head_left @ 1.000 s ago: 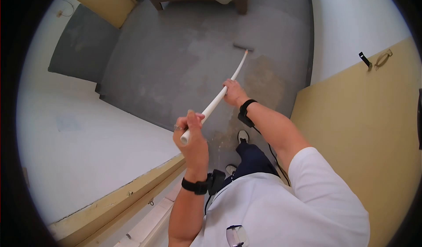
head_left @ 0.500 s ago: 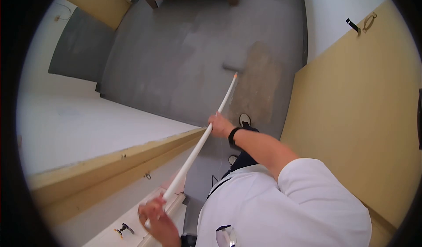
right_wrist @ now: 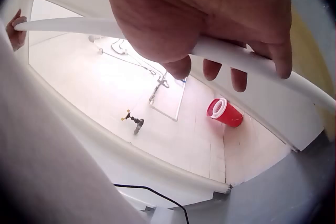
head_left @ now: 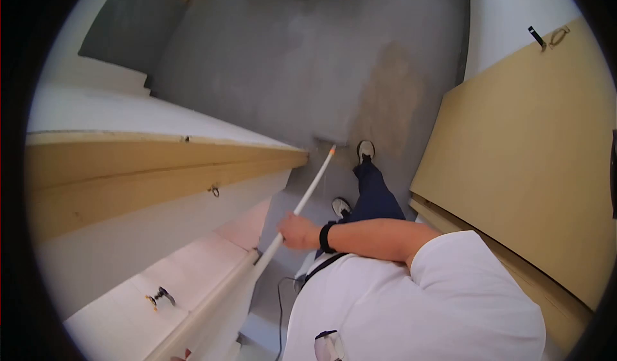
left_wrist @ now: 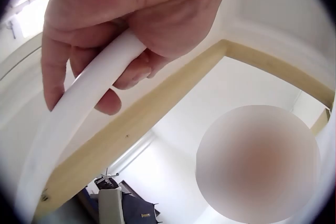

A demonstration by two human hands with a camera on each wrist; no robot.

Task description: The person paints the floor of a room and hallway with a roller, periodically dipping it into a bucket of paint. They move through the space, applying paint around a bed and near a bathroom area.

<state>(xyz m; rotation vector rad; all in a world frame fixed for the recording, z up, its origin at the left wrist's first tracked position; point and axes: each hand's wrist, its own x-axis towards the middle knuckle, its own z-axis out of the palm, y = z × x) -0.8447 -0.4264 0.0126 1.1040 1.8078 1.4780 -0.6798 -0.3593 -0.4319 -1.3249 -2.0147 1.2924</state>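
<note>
A paint roller [head_left: 331,141] on a long white pole [head_left: 315,184] lies on the floor, close by the person's shoe [head_left: 366,151]. The right hand [head_left: 299,231] grips the pole partway up. In the right wrist view, that hand [right_wrist: 210,14] wraps over it with fingertips showing below. The left hand [left_wrist: 126,19] holds the pole near its upper end, fingers curled round it; it is out of the head view. Far left in the right wrist view, the left hand [right_wrist: 17,32] shows at the pole's tip. Grey floor [head_left: 276,84] surrounds a brown patch [head_left: 389,97].
A wall end with a wooden door frame [head_left: 167,171] stands close on the left. At the right, a yellow door [head_left: 514,155] stands open. Behind the wall are a tiled area with a tap [head_left: 162,298] and a red bucket [right_wrist: 226,112]. A black cable [head_left: 280,316] hangs beside the person.
The roller has come back across the floor toward the person's feet, along the brown patch's left side. Both hands have drawn the pole back and left; the left hand has left the head view.
</note>
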